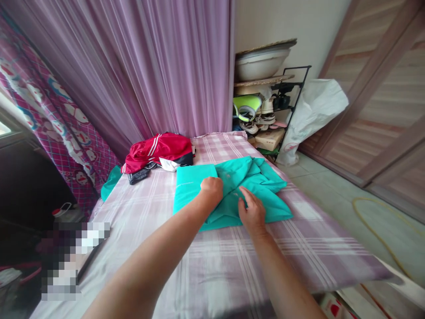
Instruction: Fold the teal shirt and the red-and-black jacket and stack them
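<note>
**Left hand**: closed, knuckles up, pressed on the shirt; any pinch of cloth hidden beneath the fingers.

**Right hand**: open, fingers spread, fingertips on the fabric, just beside the left hand.

**Teal polo shirt**: one, partly folded and bunched, lying flat near the middle of the bed, beneath both hands.

**Bed**: one, with a lilac-and-white plaid sheet.

**On the bed, beyond the shirt:** red track jacket with white stripes, touching a black-and-white garment; dark folded garment just beside it.

**At the bed's left edge:** teal cloth, partly hanging.

**Behind the bed:** lilac curtain; pink cartoon-print curtain to the left.

**Right of the bed:** black metal rack holding a white basin and shoes; cardboard box low beside the shoes; white plastic sack against the rack.

**Beyond:** tiled floor with a thin yellow hose; wooden sliding door.

**Lower left:** pixelated patch, contents unreadable.
</note>
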### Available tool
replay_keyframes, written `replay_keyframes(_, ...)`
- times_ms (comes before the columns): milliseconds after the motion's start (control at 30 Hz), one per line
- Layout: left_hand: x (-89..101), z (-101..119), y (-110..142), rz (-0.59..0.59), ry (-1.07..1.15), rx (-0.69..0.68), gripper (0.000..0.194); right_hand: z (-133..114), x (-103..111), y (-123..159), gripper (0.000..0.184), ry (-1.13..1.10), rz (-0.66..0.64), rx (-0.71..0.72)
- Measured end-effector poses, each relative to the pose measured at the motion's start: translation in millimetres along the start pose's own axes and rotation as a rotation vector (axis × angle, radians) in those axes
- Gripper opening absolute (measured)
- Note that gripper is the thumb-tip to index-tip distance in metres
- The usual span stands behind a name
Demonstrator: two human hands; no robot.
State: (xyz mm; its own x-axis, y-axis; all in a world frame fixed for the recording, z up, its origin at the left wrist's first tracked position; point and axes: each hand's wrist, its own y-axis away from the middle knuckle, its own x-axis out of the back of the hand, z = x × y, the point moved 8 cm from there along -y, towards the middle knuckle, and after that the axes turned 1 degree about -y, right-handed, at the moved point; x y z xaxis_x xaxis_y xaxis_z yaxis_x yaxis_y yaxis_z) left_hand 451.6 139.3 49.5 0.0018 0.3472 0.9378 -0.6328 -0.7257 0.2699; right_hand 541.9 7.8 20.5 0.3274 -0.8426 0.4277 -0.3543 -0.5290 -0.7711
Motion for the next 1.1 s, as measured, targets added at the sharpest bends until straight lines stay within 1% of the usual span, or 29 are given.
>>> replay_keyframes(100,-1.2,0,-8,-0.048,0.022,0.016,0.053,4,-1,0,0.039,-0.014,-0.005,-0.044)
replay_keyframes(200,6.9,-8,-5,-0.162,0.078,0.018,0.055,6,-2,1,0.038,-0.024,-0.008,-0.062)
replay_keyframes(267,11.0,-18,2,-0.262,0.224,0.018,0.056,4,-1,1,0.038,-0.016,-0.007,-0.053)
replay_keyframes(300,12.1,-24,7,-0.307,0.339,0.017,0.054,4,0,1,0.038,-0.007,-0.005,-0.045)
replay_keyframes(333,13.5,-30,12,-0.333,0.446,0.008,0.052,3,2,1,0.038,0.004,-0.005,-0.037)
replay_keyframes(367,15.7,-38,16,-0.332,0.528,-0.007,0.05,4,6,0,0.038,0.021,-0.008,-0.034)
replay_keyframes(400,19.1,-49,20,-0.3,0.573,-0.024,0.047,6,10,-2,0.039,0.046,-0.017,-0.041)
replay_keyframes(433,24.3,-62,21,-0.23,0.571,-0.032,0.045,11,16,-4,0.04,0.086,-0.034,-0.061)
replay_keyframes(467,31.6,-80,22,-0.126,0.541,-0.016,0.042,17,21,-7,0.04,0.145,-0.06,-0.098)
replay_keyframes(500,40.4,-101,22,-0.001,0.491,0.034,0.039,26,27,-10,0.042,0.222,-0.095,-0.151)
replay_keyframes(567,61.4,-148,25,0.271,0.345,0.206,0.034,47,39,-17,0.047,0.4,-0.194,-0.293)
replay_keyframes(600,67.3,-167,26,0.337,0.316,0.264,0.035,59,44,-20,0.052,0.478,-0.259,-0.375)
replay_keyframes(633,70.7,-183,25,0.372,0.303,0.304,0.039,70,47,-23,0.058,0.534,-0.331,-0.456)
replay_keyframes(700,71.4,-207,21,0.392,0.32,0.369,0.05,89,47,-26,0.067,0.573,-0.481,-0.584)
replay_keyframes(767,64.8,-223,16,0.372,0.375,0.43,0.064,102,43,-30,0.073,0.566,-0.587,-0.649)
replay_keyframes(833,53.0,-231,10,0.324,0.469,0.472,0.074,113,40,-34,0.076,0.567,-0.628,-0.685)
replay_keyframes(933,37.0,-231,3,0.248,0.646,0.463,0.075,128,34,-36,0.08,0.558,-0.676,-0.757)
replay_keyframes(1000,32.4,-230,-1,0.227,0.742,0.445,0.072,131,26,-41,0.071,0.548,-0.728,-0.738)
replay_keyframes(1100,30.6,-233,-2,0.238,0.825,0.453,0.069,119,11,-68,0.053,0.57,-0.763,-0.591)
